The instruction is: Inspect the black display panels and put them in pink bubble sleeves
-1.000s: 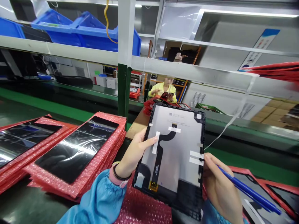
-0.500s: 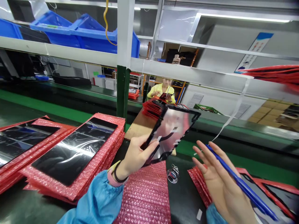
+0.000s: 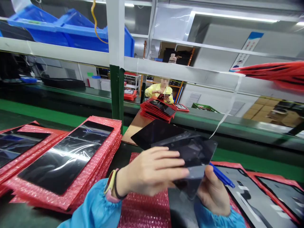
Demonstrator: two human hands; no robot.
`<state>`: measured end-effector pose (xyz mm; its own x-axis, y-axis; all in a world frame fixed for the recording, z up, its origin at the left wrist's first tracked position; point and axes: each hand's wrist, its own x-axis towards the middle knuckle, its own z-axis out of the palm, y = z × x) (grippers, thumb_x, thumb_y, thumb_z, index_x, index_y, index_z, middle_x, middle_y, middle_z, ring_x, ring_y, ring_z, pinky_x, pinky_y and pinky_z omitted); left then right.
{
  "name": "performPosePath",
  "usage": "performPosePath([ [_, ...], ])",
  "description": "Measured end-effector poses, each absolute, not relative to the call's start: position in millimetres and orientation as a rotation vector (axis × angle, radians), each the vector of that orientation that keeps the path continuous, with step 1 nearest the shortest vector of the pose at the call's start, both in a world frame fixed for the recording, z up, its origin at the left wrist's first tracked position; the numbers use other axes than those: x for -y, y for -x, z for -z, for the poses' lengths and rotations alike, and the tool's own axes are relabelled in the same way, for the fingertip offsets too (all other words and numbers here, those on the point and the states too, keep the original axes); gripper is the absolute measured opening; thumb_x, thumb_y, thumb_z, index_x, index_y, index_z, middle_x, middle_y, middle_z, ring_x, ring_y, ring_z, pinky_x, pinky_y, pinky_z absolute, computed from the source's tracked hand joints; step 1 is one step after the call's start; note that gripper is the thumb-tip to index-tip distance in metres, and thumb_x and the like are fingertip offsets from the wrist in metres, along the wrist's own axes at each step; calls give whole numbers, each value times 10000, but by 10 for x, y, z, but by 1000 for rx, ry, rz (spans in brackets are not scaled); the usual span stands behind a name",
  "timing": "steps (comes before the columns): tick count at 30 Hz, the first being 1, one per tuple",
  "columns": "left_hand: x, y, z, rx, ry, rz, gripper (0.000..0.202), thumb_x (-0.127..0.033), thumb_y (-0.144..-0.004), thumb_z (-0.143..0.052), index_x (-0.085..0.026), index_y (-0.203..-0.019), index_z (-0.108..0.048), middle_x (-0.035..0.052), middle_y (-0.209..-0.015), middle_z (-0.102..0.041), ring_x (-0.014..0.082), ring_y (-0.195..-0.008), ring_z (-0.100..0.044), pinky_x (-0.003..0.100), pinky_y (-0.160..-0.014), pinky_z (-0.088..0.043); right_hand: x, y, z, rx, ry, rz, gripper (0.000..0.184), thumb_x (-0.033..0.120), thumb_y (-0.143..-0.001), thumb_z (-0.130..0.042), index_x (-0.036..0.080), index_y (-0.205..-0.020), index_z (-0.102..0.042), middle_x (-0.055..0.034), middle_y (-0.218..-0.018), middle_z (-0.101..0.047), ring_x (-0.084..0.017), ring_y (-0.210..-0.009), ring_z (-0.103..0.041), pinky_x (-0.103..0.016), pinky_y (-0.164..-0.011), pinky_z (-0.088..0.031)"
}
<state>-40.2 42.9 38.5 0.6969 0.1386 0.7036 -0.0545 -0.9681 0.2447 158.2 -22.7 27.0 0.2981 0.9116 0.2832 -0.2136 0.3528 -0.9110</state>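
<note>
Glossy black rectangular panel (image 3: pixel 169 134) up over the dark bench (image 3: pixel 181 216)

Bare right hand (image 3: pixel 213 192) is pinching its blurry right end, slim blue pen (image 3: pixel 222 176) tucked in there too. Bare left hand (image 3: pixel 152 171) has fingers stretched across the panel's front, can't tell if they're gripping tho. Shiny pink bubble-wrap sheet (image 3: pixel 146 210) lies below.

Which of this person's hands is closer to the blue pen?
Right. The blue pen sticks out from behind the right hand. The left hand is farther away, left of the pen, its fingers over the black screen.
</note>
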Motion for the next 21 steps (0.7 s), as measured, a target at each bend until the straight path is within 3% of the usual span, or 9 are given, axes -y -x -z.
performPosePath([
  [2, -322, 391, -418, 26, -2652, -1106, 342, -123, -862, -575, -246, -1159, -691, 84, -1170, -688, 250, -1215, -579, 401, -1076, -406, 214, -1585, -186, 914, 874, -975, 305, 554, -595, -806, 274, -605, -686, -13, -546, -691, -265, -637, -709, -481, -772, -580],
  [6, -238, 402, -406, 29, -2433, -1097, 264, -105, -874, -570, -239, -1024, -741, 79, -1008, -756, 258, -1101, -661, 426, -1017, -475, 230, -1652, -26, 905, 844, -1101, 322, 539, -607, -805, 284, -785, -720, -52, -665, -735, -332, -898, -708, -542, -897, -522],
  [9, -248, 407, -382, -179, -2099, -1240, 183, -117, -869, -590, -205, -933, -737, 86, -972, -768, 245, -1000, -706, 400, -933, -536, 307, -1673, -10, 864, 856, -1090, 475, 549, -623, -794, 311, -1022, -699, -63, -834, -762, -334, -965, -693, -546, -902, -525],
  [12, -327, 406, -379, -517, -1710, -1448, 100, -183, -869, -615, -196, -810, -695, 57, -837, -762, 185, -799, -724, 295, -744, -575, 409, -1625, -107, 791, 919, -1085, 674, 597, -578, -802, 366, -1187, -627, -58, -1015, -749, -343, -1049, -662, -551, -901, -532],
  [16, -546, 441, -384, -635, -1393, -1422, 152, -307, -869, -621, -188, -793, -565, -15, -561, -652, 111, -475, -610, 200, -476, -485, 488, -1583, -232, 725, 956, -1035, 787, 643, -463, -825, 399, -1186, -633, -54, -1096, -728, -402, -1130, -609, -573, -888, -539],
  [19, -660, 456, -383, -510, -1212, -1247, 230, -377, -854, -631, -213, -831, -471, -28, -618, -657, 125, -516, -639, 220, -505, -521, 493, -1627, -200, 695, 939, -1021, 735, 640, -427, -825, 434, -1115, -665, -47, -1067, -738, -432, -1095, -620, -586, -864, -545],
  [21, -672, 436, -385, -410, -1074, -1192, 243, -364, -838, -654, -219, -821, -459, -49, -663, -631, 118, -575, -645, 239, -561, -550, 489, -1660, -114, 765, 952, -987, 680, 685, -481, -777, 429, -1103, -676, -59, -986, -756, -436, -1012, -659, -588, -829, -555],
])
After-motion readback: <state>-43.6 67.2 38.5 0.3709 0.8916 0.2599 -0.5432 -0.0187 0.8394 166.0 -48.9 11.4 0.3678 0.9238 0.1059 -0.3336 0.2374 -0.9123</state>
